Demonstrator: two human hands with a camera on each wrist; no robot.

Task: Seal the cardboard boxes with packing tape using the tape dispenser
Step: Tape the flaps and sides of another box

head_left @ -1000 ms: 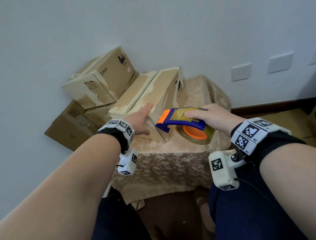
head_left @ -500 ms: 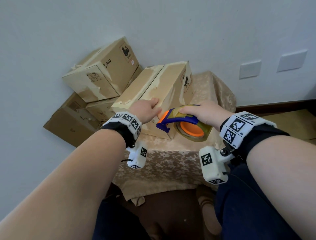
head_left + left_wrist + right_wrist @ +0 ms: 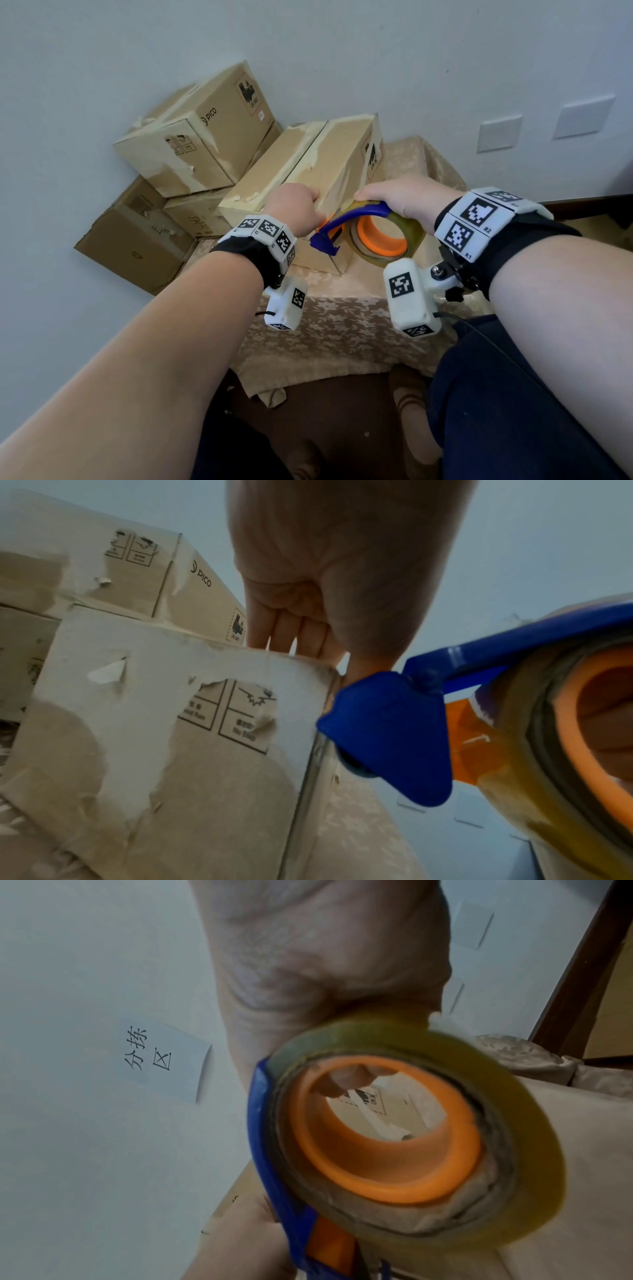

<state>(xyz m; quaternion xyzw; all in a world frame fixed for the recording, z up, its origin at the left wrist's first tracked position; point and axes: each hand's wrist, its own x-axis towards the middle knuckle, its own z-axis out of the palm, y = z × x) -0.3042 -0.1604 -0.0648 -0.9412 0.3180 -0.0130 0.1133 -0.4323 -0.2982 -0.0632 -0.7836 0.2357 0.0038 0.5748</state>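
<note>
A long cardboard box (image 3: 308, 171) patched with old tape lies on the cloth-covered table (image 3: 342, 318). My left hand (image 3: 294, 209) grips its near top corner, fingers (image 3: 291, 631) curled over the top edge and thumb down at the front corner of the box (image 3: 171, 737). My right hand (image 3: 400, 202) grips the tape dispenser (image 3: 376, 233), a blue frame with an orange core and a yellowish tape roll (image 3: 394, 1131). The dispenser's blue nose (image 3: 387, 737) sits against the box's near corner, right beside my left thumb.
More taped boxes (image 3: 195, 144) are stacked against the wall at the left, with others (image 3: 137, 246) lower down on the floor. Wall plates (image 3: 500, 133) are at the right. A paper label (image 3: 164, 1058) hangs on the wall. My legs are under the table's front edge.
My left hand slid back from lying flat on the box top to gripping its near corner. The right hand brought the dispenser left, up against that corner.
</note>
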